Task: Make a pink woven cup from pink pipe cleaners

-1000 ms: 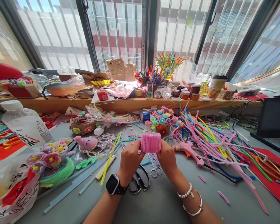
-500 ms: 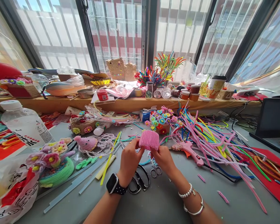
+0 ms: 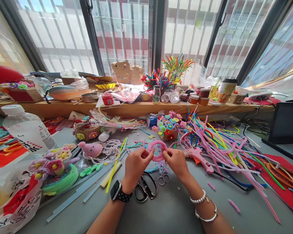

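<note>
I log the pink cup [image 3: 157,150] tipped, mouth now toward me; left grip [image 3: 136,165] and right grip [image 3: 176,162] pinch opposite rims.

Behind the left hand [image 3: 136,164], at 7 o'clock in the view, sits a black smartwatch [image 3: 118,192] with a square dark face and a dotted strap. Behind the right hand [image 3: 177,161], at 5 o'clock, a white pearl-bead bracelet [image 3: 199,199] and a thin silver bangle [image 3: 206,217] circle the wrist.

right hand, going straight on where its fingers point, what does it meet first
The pink woven ring, which the right hand pinches now. It points left, and just beyond, the left hand grips the ring's other side. Depth is unclear.
</note>
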`<state>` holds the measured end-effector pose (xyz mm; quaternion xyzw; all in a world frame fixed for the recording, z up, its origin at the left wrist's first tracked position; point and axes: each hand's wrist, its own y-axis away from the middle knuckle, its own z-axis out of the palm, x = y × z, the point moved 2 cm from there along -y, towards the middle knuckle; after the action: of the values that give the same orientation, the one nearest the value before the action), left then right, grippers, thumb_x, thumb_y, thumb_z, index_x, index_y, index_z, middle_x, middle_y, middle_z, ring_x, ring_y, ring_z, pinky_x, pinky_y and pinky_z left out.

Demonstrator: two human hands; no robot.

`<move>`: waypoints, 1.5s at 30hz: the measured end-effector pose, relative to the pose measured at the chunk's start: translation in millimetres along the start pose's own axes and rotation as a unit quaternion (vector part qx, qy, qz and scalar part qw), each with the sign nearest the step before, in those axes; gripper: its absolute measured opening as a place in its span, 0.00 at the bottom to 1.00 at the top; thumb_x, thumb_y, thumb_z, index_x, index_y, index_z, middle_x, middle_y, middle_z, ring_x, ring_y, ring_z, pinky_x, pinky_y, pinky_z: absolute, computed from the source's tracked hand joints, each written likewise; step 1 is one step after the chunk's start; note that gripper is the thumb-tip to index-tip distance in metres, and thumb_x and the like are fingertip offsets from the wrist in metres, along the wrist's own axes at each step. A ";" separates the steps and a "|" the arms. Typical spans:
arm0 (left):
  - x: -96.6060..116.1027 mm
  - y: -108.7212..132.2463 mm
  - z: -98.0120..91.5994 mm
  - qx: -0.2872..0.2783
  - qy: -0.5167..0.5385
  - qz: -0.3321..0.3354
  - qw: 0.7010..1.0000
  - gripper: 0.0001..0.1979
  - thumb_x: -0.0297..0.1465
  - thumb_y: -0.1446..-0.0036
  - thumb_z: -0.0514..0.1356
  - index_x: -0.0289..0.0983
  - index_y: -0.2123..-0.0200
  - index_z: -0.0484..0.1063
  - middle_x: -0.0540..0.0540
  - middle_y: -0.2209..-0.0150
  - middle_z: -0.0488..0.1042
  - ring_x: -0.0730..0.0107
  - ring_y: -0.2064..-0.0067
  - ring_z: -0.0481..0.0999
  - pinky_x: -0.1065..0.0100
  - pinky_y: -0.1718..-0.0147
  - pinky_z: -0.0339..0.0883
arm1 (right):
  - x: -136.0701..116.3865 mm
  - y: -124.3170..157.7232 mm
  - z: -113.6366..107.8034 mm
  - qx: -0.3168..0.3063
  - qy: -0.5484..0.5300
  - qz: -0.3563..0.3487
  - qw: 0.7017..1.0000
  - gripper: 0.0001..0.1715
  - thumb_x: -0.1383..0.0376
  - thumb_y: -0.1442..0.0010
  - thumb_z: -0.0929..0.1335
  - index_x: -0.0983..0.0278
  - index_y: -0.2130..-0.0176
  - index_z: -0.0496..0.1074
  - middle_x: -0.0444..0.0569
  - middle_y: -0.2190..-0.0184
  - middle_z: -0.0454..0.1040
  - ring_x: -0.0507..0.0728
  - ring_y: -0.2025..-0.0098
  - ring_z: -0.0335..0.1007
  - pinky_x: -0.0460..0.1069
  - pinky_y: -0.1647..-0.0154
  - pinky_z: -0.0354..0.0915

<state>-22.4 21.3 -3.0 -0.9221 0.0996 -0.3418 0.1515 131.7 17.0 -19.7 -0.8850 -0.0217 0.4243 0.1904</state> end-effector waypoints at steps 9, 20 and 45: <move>-1.4 -6.5 7.4 -0.045 0.383 -0.047 0.922 0.35 0.43 0.62 0.64 0.36 0.52 0.57 0.39 0.54 0.66 0.65 0.59 0.71 0.67 0.64 0.67 | 8.1 -6.9 5.7 -0.125 -0.174 0.076 0.974 0.32 0.41 0.49 0.53 0.62 0.85 0.55 0.39 0.91 0.51 0.47 0.88 0.44 0.44 0.86 0.44; 9.9 0.0 2.4 -0.138 0.394 0.019 0.909 0.31 0.39 0.55 0.62 0.37 0.49 0.59 0.43 0.58 0.70 0.67 0.63 0.72 0.68 0.65 0.66 | 3.7 -6.2 -2.1 -0.195 -0.278 0.070 0.938 0.26 0.47 0.54 0.66 0.65 0.85 0.62 0.39 0.90 0.59 0.45 0.87 0.51 0.42 0.86 0.49; 15.9 5.2 -4.9 -0.050 0.416 0.035 0.907 0.13 0.39 0.47 0.51 0.36 0.66 0.68 0.46 0.66 0.72 0.67 0.64 0.69 0.68 0.63 0.61 | -18.7 14.0 14.4 -0.284 -0.410 -0.001 0.867 0.19 0.52 0.52 0.68 0.67 0.75 0.70 0.42 0.77 0.62 0.48 0.74 0.53 0.44 0.71 0.57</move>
<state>-14.2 10.9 8.3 -0.6988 0.2026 -0.6832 0.0619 107.1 4.8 -18.9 -0.6470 -0.2185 0.7244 -0.0946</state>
